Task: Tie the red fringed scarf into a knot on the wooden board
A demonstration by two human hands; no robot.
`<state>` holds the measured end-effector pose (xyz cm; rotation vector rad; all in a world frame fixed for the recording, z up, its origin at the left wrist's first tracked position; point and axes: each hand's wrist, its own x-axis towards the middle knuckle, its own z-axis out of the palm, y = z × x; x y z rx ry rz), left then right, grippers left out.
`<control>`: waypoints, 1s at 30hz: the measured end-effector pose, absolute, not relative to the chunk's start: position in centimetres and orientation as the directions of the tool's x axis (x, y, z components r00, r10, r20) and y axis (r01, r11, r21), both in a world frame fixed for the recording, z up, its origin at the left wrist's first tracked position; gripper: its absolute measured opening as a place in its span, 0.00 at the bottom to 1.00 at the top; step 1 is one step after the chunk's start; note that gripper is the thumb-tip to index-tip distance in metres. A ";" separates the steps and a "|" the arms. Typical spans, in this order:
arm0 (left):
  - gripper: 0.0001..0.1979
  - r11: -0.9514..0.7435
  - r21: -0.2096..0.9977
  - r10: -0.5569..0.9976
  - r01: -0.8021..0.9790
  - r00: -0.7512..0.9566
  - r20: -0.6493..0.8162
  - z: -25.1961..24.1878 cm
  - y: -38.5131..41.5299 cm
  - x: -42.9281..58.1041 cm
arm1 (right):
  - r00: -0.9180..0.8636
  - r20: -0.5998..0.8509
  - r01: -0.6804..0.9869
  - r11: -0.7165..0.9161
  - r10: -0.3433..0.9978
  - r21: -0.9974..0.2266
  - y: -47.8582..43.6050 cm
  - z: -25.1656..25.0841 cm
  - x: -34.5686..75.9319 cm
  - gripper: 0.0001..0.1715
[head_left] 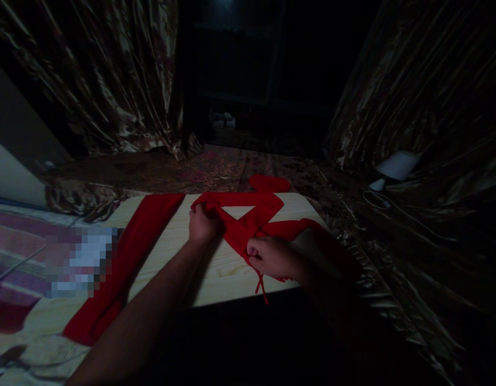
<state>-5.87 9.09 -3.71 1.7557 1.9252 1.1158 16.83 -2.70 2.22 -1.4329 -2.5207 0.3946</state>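
Observation:
Over a small light-wood table [167, 268] I hold a long red cloth strip [235, 230], bent into a loop with a triangular gap showing the wood. My left hand [202, 222] is closed on its left bend. Lower down and to the right, my right hand [269, 254] pinches the strip, and thin red strings dangle below those fingers. More red cloth [290, 230] spreads behind and right of that hand, partly lost in shadow. Another wide red cloth band [139, 252] lies slantwise across the table's left side.
Patterned curtains [131, 80] hang at both sides of a dark window [239, 59]. Beyond the table is a patterned cloth-covered ledge [191, 166] with a small white lamp [398, 165] and its cord. Striped bedding [14, 241] and a pixelated patch are at the left.

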 end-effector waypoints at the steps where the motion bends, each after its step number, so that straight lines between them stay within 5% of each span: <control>1: 0.29 -0.050 0.658 0.927 0.751 -0.211 0.311 -3.2 8.5 -5.7 | -0.448 0.115 0.827 0.460 0.886 -0.323 -2.5 2.3 17.0 0.07; 5: 0.25 -0.365 0.518 0.877 0.773 0.099 0.470 -2.0 6.9 -4.5 | -0.292 0.201 0.891 0.343 0.935 -0.297 -0.8 2.0 18.2 0.14; 8: 0.27 -0.504 0.580 0.864 0.640 0.374 0.338 -2.5 6.6 -3.4 | -0.372 0.135 0.843 0.395 0.918 -0.366 0.1 1.5 19.3 0.16; 11: 0.30 -0.541 0.512 0.835 0.667 0.502 0.228 -3.7 6.3 -2.8 | -0.456 0.095 0.793 0.453 0.885 -0.407 0.2 1.2 20.1 0.19; 19: 0.32 -0.600 0.343 0.798 0.723 0.570 0.194 -4.8 6.0 -2.8 | -0.306 -0.086 0.952 0.301 0.948 -0.061 -0.7 2.4 21.1 0.13; 25: 0.31 -0.604 0.343 0.796 0.720 0.569 0.208 -4.7 5.9 -2.7 | -0.294 0.001 0.928 0.286 0.956 -0.238 -0.8 0.8 20.7 0.06; 30: 0.32 -0.616 0.343 0.786 0.709 0.584 0.205 -4.6 5.8 -2.9 | -0.320 -0.215 0.946 0.300 0.923 -0.122 -1.5 1.7 20.8 0.04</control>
